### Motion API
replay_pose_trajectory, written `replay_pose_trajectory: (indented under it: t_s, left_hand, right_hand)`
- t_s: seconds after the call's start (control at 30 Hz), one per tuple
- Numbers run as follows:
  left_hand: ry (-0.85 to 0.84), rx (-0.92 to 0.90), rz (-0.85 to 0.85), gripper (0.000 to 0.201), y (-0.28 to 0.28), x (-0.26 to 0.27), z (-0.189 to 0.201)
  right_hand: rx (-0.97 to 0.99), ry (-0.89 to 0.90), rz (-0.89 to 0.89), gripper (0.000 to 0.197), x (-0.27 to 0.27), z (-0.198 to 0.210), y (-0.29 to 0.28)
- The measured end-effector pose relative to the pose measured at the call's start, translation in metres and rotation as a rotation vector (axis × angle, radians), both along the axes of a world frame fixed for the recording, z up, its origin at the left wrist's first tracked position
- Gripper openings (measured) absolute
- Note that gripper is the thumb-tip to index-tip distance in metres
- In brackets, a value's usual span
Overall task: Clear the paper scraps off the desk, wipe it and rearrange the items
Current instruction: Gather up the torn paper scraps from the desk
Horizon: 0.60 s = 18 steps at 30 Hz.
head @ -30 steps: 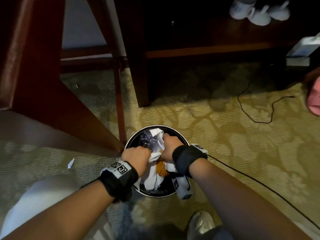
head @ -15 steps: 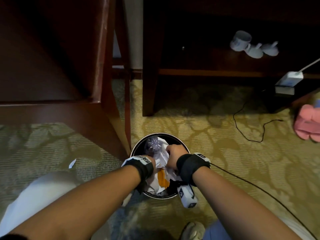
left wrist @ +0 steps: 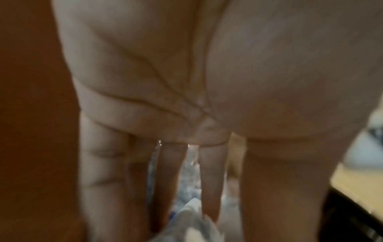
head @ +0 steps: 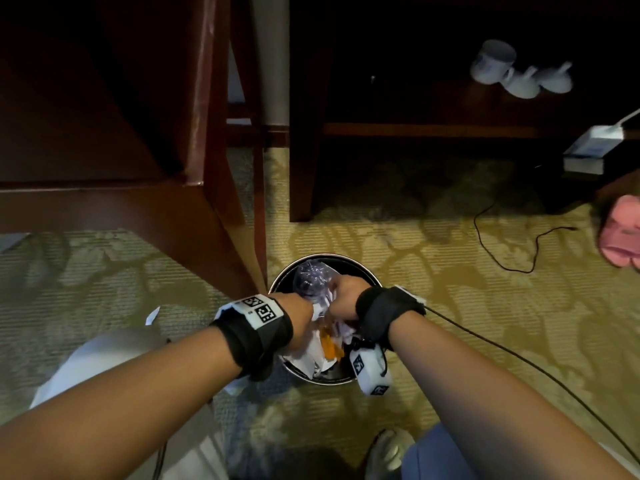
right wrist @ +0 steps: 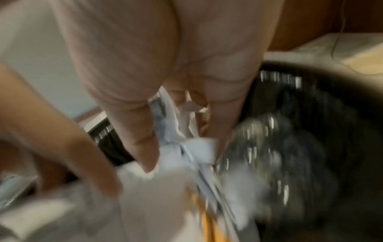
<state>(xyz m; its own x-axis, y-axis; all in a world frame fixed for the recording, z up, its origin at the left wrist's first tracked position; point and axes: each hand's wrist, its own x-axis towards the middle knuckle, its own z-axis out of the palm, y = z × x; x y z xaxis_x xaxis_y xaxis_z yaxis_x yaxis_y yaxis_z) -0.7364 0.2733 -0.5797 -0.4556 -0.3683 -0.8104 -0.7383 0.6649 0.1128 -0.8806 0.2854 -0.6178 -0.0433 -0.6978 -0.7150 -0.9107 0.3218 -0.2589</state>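
- A small white scrap (head: 152, 315) lies on the carpet (head: 104, 271), well to the left of the bin. Both hands are busy, so it could get forgotten there.
- The left hand (head: 299, 318) is down in the bin (head: 369, 273), by its left edge. Its fingers (left wrist: 107, 180) point down with crinkly stuff between them. I cannot tell if it holds the paper or just pushes on it.
- The paper scraps (head: 310, 355) are in the bin, and the pile comes up near the rim. I think a hard push could make bits pop out over the side. The bench top is not in view.
- A clear plastic bottle (head: 306, 280) lies on the pile at the far side, touching the paper. It may spring back up and lift the paper when the hands let go.
- The right hand (head: 341, 301) is over the middle of the bin. Its fingers (right wrist: 223, 111) and thumb pinch a bunch of white paper. If it pulls away without letting go, that paper comes back out.
- A black cable (head: 450, 320) runs from the right wrist across the carpet. It could catch on the rim and tip the bin.
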Motion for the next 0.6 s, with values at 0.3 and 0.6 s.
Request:
replay_pose_trajectory:
  t_s: [0.3, 0.6]
  left_hand:
    - [-0.056, 0.120, 0.050, 0.056, 0.008, -0.031, -0.056]
    - [-0.200, 0.130, 0.002, 0.081, 0.009, -0.020, -0.093]
  right_hand:
    - [-0.027, -0.022, 0.026, 0.017, -0.008, 0.004, -0.002]
    - [0.195, -0.022, 0.350, 0.030, 0.017, -0.018, 0.002]
